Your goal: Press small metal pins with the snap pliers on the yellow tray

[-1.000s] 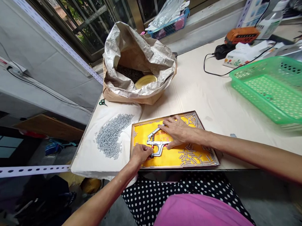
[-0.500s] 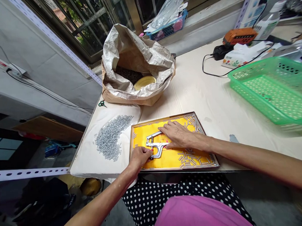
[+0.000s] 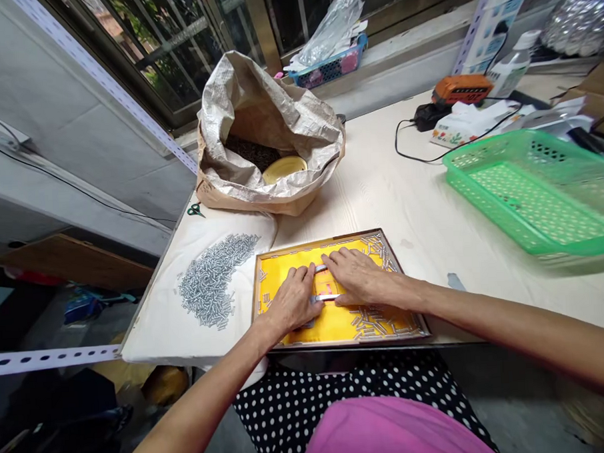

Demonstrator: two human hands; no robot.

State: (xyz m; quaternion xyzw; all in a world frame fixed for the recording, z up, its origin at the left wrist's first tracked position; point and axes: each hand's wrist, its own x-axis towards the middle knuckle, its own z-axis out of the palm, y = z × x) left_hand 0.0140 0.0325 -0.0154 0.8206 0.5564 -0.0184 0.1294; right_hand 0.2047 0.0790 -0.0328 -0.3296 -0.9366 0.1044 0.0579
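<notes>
A shallow brown-rimmed tray [image 3: 342, 237] with a yellow bottom lies in front of me. Over it, my left hand [image 3: 296, 299] is closed around the left end of a silver plier-like tool [image 3: 328, 297], covering its head. My right hand [image 3: 360, 277] grips the right end of the same tool, thumb below and fingers above. Between the hands only two short silver bars and some pink marks show. Small silvery rods or springs [image 3: 373, 323] lie loose along the tray's right side. Left of the tray, a heap of small silvery metal pieces [image 3: 207, 281] rests on white cloth [image 3: 161, 329].
Behind the tray stands an open woven sack [image 3: 276, 204] with dark contents and a yellow dish [image 3: 284, 168]. Small scissors [image 3: 195, 210] lie beside it. A green plastic basket [image 3: 512, 227] is on the right, near a corded orange device [image 3: 462, 89] and a bottle [image 3: 512, 67].
My left hand has moved from the tool's lower left part up and over its head, which it now covers. My right hand stays on the tool. The view has shifted slightly.
</notes>
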